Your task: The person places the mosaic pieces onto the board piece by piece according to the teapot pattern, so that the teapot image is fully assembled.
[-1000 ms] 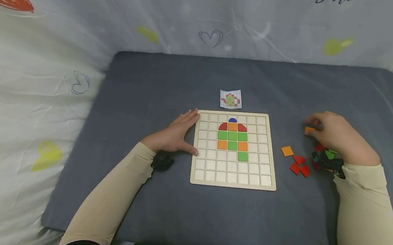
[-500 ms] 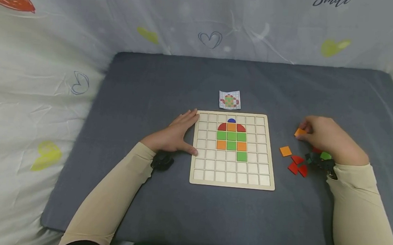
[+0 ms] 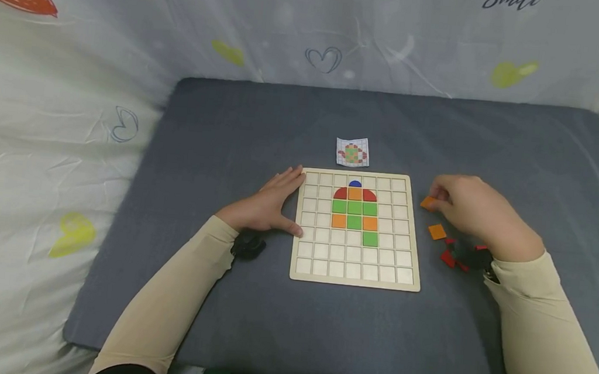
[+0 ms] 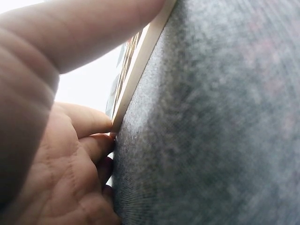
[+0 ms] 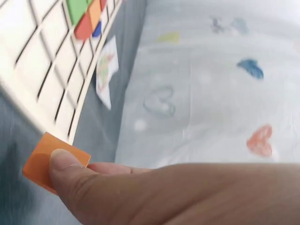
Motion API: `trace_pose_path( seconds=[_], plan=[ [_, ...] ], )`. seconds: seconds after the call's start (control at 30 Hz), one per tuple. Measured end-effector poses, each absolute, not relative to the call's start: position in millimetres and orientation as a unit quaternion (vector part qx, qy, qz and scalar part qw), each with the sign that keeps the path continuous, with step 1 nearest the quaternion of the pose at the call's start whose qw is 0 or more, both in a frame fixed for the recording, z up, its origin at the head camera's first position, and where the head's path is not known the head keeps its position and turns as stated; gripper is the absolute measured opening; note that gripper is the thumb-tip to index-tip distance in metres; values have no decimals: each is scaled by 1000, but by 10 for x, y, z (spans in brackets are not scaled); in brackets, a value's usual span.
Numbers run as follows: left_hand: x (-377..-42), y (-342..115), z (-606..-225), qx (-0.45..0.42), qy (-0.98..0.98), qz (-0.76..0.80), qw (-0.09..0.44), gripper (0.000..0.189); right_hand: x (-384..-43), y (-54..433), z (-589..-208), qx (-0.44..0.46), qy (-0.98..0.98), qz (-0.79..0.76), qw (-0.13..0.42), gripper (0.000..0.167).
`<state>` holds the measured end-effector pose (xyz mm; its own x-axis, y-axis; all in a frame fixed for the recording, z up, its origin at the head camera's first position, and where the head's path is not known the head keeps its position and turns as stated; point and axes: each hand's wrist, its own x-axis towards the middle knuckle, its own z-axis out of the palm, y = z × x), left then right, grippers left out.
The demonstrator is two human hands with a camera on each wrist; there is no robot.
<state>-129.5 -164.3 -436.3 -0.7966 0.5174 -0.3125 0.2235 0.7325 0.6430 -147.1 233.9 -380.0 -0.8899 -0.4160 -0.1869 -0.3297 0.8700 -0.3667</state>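
A pale wooden grid board (image 3: 355,283) lies flat on the grey table. Several tiles fill its upper middle: a blue half-round (image 3: 355,184), two red quarter-rounds (image 3: 340,194), orange squares and green squares (image 3: 355,208). My left hand (image 3: 261,204) rests spread at the board's left side, fingertips and thumb touching its edge (image 4: 135,77). Just right of the board, my right hand (image 3: 472,209) pinches an orange square tile (image 5: 40,164) between thumb and fingers. The thumb covers part of that tile in the right wrist view.
Beyond the board lies a small printed pattern card (image 3: 352,152). Near the right hand are a loose orange square (image 3: 437,232) and several red pieces (image 3: 447,258), partly hidden by the dark wrist camera (image 3: 468,254). A printed white curtain (image 3: 290,33) hangs behind the table.
My right hand has moved left towards the board, carrying the orange square tile away from the loose pieces. My left hand has stayed at the board's edge.
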Motion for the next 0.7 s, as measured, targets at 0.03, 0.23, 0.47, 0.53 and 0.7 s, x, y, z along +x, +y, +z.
trace_pose_path(
  seconds=[0.03, 0.23, 0.47, 0.53, 0.7],
  plan=[
    [-1296, -1643, -4363, 207, 898, 301, 243, 130, -1462, 2292, -3787, -199, 957, -164, 132, 8],
    [-1298, -1646, -4363, 209, 898, 300, 245, 130, -1407, 2043, -3766, -229, 951, -155, 141, 11],
    [-1298, -1655, -4360, 210, 897, 300, 248, 131, -1362, 1766, -3742, -272, 925, -186, 189, 11],
    [-1298, -1651, -4357, 210, 897, 298, 249, 131, -1344, 1695, -3742, -295, 915, -195, 194, 11],
    [-1295, -1645, -4350, 209, 898, 297, 249, 131, -1300, 1543, -3774, -333, 897, -214, 197, 15]
  ],
)
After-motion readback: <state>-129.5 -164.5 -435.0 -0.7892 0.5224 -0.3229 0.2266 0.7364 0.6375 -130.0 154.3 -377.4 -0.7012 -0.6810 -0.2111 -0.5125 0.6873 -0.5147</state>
